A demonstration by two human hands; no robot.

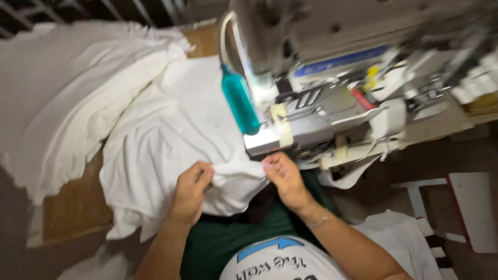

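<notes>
A piece of white fabric (176, 140) is held by both hands at its near edge, just in front of the sewing machine (332, 78). The left hand (189, 194) is closed on the cloth, with the fingers curled over a fold and the thumb pressed against it. The right hand (285, 179) is also closed on the same edge, where the cloth is pinched between the thumb and the fingertips, close to the metal bed of the machine. A thin bracelet (319, 221) is worn on the right wrist.

The fabric is spread from the hands towards the far left, over a wooden table (75, 207), and part of it hangs down over the near edge. A larger heap of white cloth (67, 93) is piled at the far left. A teal bottle (240, 101) is seen hanging beside the machine head, above the fabric. More white cloth (399, 233) is lying on the floor at the near right, beside a white frame (467, 207). The picture is blurred, so the needle area cannot be told clearly.
</notes>
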